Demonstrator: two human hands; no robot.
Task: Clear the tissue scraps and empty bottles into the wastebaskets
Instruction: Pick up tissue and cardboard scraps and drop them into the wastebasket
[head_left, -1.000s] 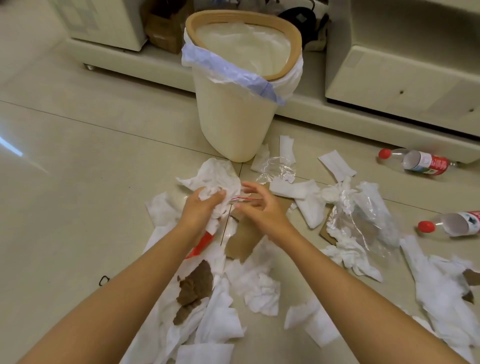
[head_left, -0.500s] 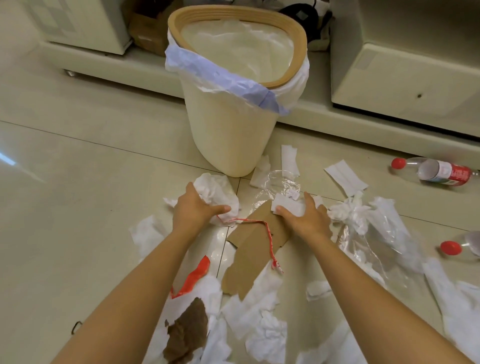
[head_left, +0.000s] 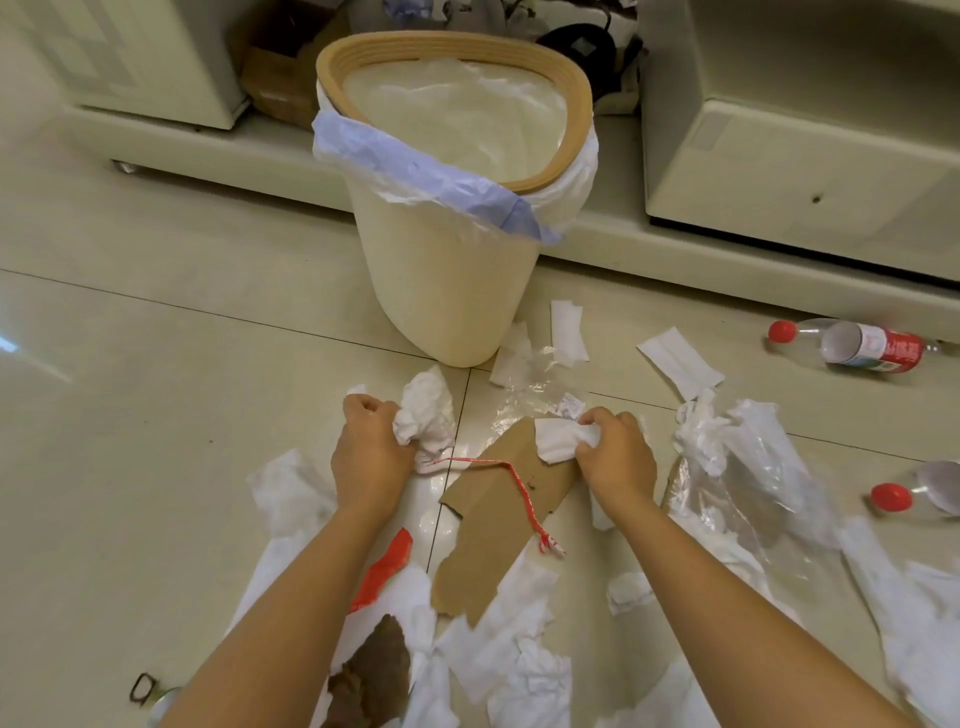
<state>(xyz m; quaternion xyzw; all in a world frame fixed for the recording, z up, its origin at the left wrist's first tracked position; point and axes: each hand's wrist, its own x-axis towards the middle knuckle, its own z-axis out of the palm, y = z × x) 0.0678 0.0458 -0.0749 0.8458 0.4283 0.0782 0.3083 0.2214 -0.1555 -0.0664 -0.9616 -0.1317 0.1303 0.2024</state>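
Both hands (head_left: 370, 453) (head_left: 615, 453) grip tissue (head_left: 427, 415)

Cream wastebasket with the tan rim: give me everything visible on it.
The cream plastic wastebasket with a tan ridged rim stands upright on the pale tiled floor, tapering toward its base. A white bag liner with a blue-violet band folds over the rim; the inside shows only liner. White tissue scraps lie against its base. Neither hand touches it.
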